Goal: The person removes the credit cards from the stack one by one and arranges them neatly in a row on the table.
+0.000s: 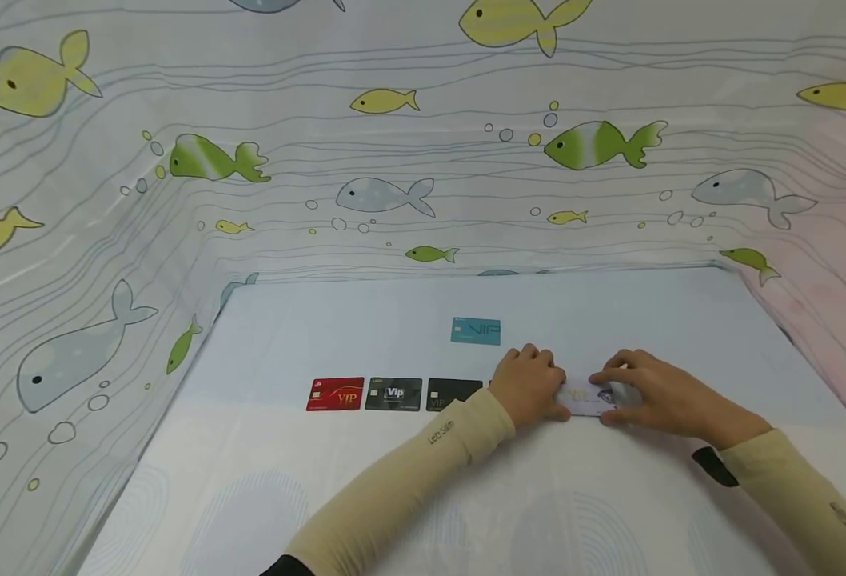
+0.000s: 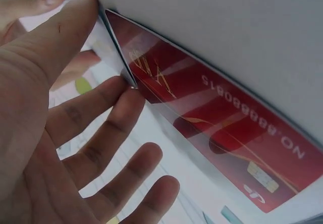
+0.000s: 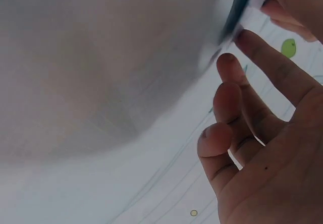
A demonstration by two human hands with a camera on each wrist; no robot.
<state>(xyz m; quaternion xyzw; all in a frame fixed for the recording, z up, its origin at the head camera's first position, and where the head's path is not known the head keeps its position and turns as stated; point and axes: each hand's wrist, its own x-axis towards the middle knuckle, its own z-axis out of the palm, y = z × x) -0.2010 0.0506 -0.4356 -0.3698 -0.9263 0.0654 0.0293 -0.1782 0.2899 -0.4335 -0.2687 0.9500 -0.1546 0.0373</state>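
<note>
My left hand (image 1: 527, 388) and right hand (image 1: 660, 396) are at opposite ends of a white VIP card (image 1: 583, 398) on the table. Thumb and index finger of each hand pinch it across its long edges. In the left wrist view, a red VIP card (image 2: 212, 118) lies flat right beside the left fingertips; the left hand mostly covers that spot in the head view. Farther left in the row are a black card (image 1: 452, 390), a dark grey card (image 1: 394, 394) and another red card (image 1: 334, 394). The right wrist view shows the right fingers near a blurred dark edge.
A teal VIP card (image 1: 476, 330) lies alone behind the row. The white table (image 1: 365, 328) is bordered by a fish-patterned cloth (image 1: 308, 144) at the back and sides. Both forearms wear beige sleeves (image 1: 409, 480).
</note>
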